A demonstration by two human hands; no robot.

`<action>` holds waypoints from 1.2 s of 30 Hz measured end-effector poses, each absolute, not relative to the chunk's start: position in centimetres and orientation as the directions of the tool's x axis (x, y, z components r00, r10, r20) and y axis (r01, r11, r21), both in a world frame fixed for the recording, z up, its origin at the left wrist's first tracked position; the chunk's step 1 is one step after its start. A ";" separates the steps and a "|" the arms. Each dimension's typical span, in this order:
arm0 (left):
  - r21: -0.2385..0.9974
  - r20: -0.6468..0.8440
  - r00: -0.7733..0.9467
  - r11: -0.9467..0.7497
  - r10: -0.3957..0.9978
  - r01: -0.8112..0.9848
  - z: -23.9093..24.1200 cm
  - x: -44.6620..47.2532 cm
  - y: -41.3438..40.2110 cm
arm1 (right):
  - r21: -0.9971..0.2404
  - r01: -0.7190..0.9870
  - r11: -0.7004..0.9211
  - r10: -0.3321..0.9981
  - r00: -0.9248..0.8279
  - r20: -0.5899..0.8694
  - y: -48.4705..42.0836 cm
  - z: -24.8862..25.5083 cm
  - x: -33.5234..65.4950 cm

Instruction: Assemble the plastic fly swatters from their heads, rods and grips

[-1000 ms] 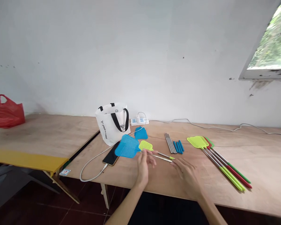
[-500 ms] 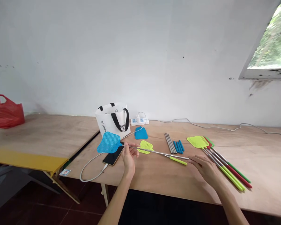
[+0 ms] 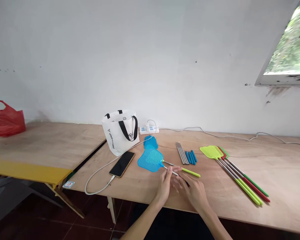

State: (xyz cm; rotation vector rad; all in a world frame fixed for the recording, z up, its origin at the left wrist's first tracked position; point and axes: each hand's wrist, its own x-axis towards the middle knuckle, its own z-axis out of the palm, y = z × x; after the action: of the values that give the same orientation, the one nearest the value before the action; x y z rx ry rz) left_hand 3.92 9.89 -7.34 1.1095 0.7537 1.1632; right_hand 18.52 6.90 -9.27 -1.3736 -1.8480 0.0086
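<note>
Flyswatter, blue and perforated at the head, slanted over the wooden surface near its front edge as I watched remotely through the head camera. I had its metal shaft between the thumb and curled fingers of the left hand, loosely closed. The right hand met it there, fingers bent down around the shaft's near end; how firmly they gripped, I could not tell. A yellow-green swatter lay just behind both hands, its head out of sight behind the blue one. Toward the back edge I saw metal tubes beside blue grips. Yellow-green, red and green swatters lay bundled on the right, a phone near the front left corner, and a white bag by the left edge.
</note>
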 end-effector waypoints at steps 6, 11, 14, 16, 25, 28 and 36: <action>0.955 0.080 0.352 0.029 0.933 -0.294 -7.6 3.1 10.6 | -0.519 0.746 0.416 0.846 -0.109 0.522 7.5 -8.4 20.1; 0.956 0.081 0.368 0.031 0.926 -0.290 -7.3 2.6 10.9 | -0.580 0.714 0.392 0.875 -0.093 0.476 7.6 -8.0 21.3; 0.954 0.078 0.348 0.031 0.934 -0.298 -7.1 2.5 10.8 | -0.562 0.727 0.394 0.870 -0.098 0.484 7.6 -7.9 21.3; 0.955 0.076 0.341 0.030 0.937 -0.294 -7.0 2.6 10.7 | -0.536 0.741 0.405 0.858 -0.105 0.503 7.5 -7.9 20.9; 0.998 0.062 0.325 -0.059 0.944 -0.017 -8.3 1.0 12.3 | -0.537 0.710 0.456 0.858 -0.192 0.476 8.1 -8.9 20.8; 0.969 0.191 0.257 -0.223 0.947 0.102 -8.5 0.4 12.9 | -0.425 0.805 0.413 0.835 -0.150 0.529 8.6 -10.0 20.9; 0.830 0.307 0.360 -0.433 0.881 0.352 -8.9 -0.2 13.2 | -0.119 0.911 0.396 0.788 -0.271 0.552 9.1 -12.7 20.8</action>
State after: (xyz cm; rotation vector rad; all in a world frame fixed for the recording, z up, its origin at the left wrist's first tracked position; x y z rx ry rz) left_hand -0.16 13.19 -8.87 1.9560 1.0676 1.0142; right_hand 20.83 9.13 -12.67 -1.4478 -2.1226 -0.3002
